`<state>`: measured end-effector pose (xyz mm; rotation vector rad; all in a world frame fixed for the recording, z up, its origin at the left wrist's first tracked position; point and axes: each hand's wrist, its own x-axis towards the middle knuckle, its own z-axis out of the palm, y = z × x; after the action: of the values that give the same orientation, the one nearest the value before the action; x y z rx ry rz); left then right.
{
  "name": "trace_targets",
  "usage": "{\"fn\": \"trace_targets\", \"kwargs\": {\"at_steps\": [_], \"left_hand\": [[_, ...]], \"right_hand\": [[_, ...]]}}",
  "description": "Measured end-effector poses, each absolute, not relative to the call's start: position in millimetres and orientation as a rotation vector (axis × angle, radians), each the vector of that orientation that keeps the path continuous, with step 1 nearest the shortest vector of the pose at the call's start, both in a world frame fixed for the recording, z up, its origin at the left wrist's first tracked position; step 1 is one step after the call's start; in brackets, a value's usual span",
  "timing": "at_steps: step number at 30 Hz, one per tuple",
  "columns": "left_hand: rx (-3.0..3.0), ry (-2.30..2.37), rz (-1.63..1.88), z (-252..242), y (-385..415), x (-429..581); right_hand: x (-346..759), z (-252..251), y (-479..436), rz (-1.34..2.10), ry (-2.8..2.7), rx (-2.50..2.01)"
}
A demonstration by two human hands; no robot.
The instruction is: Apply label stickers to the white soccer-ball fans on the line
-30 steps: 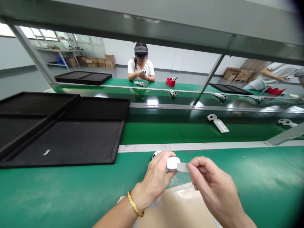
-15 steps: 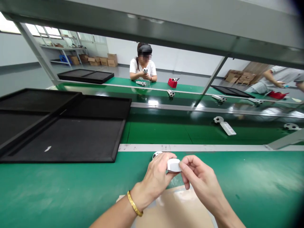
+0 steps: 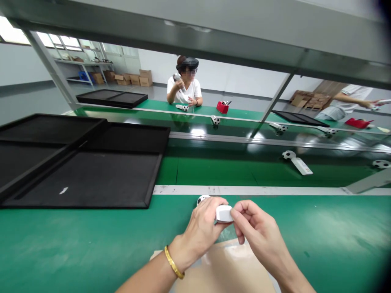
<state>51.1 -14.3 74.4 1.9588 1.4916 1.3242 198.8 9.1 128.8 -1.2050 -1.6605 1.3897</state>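
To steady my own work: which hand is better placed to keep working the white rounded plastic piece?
Probably the right hand: its fingertips rest on the end of the white rounded plastic piece, while the left hand grips that piece and the small black-and-white football behind it.

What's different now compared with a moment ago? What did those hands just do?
The right hand moved in: its fingers now press on the white piece in the left hand, and the white strip pinched earlier no longer shows. A ball-topped white item slid rightward along the green belt. The left hand's hold stayed the same.
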Motion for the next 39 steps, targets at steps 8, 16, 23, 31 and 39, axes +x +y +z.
{"fn": "trace_targets", "kwargs": {"at_steps": [8,16,23,31,39], "left_hand": [[1.965,1.482,1.333,72.3,-14.5,50.6],[1.973,1.470,1.337,73.1,-15.5,50.8],[1.987,1.460,1.341,71.9,-15.4,50.7],[1.984,1.460,1.350,72.5,-15.1,50.8],[1.995,1.454,1.344,71.6,-14.3,50.4]], "right_hand": [[198.5,127.2,8.0,1.373,-1.662,-1.209],[198.3,126.9,6.7,1.363,-1.660,-1.221],[199.6,126.6,7.2,1.396,-1.652,-1.202],[199.3,125.2,6.8,1.381,-1.647,-1.200],[199.9,125.3,6.7,1.380,-1.669,-1.215]]}}
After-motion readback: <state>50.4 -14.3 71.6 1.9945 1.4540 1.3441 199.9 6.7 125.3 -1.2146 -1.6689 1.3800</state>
